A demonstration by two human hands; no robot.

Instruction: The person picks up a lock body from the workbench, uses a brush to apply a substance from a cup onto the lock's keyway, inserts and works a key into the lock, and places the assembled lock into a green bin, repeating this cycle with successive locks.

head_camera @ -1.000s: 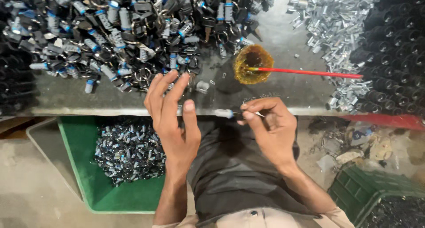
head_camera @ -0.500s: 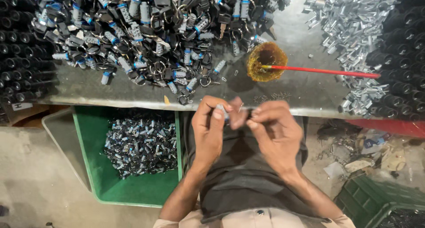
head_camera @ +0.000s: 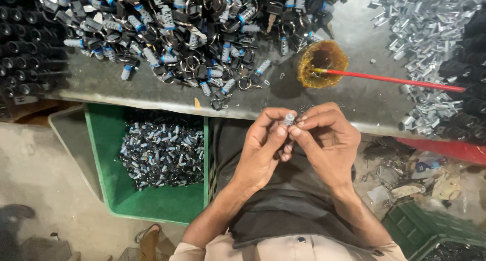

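At the centre of the frame, the left hand (head_camera: 260,149) and right hand (head_camera: 326,139) meet, fingertips pinching a small silver cylinder (head_camera: 289,119) between them. It sits just below the grey surface (head_camera: 354,104) edge, with the green bin (head_camera: 152,200) lower left.

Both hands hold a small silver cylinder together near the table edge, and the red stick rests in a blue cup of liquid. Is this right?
Not quite. The head view shows the cup is amber-yellow, not blue. The rest stands: the left hand and right hand together hold the small silver cylinder near the table edge, and the red stick rests in the cup.
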